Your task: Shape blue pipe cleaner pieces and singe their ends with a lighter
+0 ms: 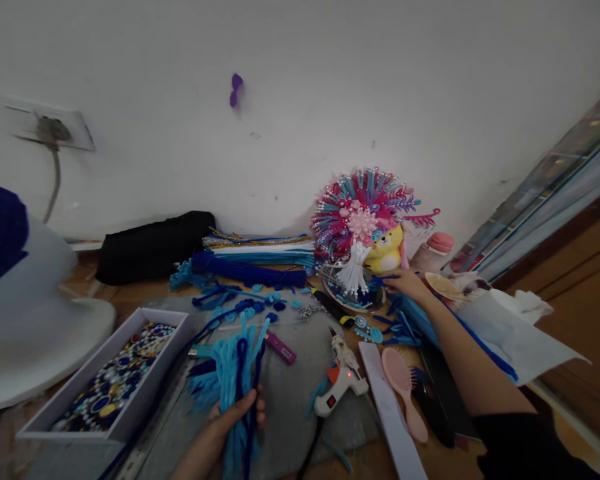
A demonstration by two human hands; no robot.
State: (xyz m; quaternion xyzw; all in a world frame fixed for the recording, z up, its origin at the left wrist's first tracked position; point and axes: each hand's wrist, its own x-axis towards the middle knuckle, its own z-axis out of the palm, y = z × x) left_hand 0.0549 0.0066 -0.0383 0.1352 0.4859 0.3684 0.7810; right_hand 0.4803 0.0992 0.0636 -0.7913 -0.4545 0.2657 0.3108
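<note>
A bundle of light blue and dark blue pipe cleaners [231, 373] stands upright in my left hand [237, 417], whose fingers are wrapped round its lower part. My right hand [407, 285] is stretched forward to the right edge of a round dish [363, 308]. Its fingertips seem pinched on a dark blue pipe-cleaner piece [380, 278], though the grip is small and partly hidden. Under the right forearm lie more blue pipe cleaners [420, 320]. A white glue gun [341, 383] with a red light rests between the two hands.
On the left stands a box [153, 313] of beads. Pipe-cleaner bundles [260, 253] and a black pouch [155, 247] lie along the wall. A pink pipe-cleaner bouquet [347, 193] and yellow plush toy [387, 250] stand behind the dish. A pink hairbrush [405, 393] and cutter [333, 308] lie nearby.
</note>
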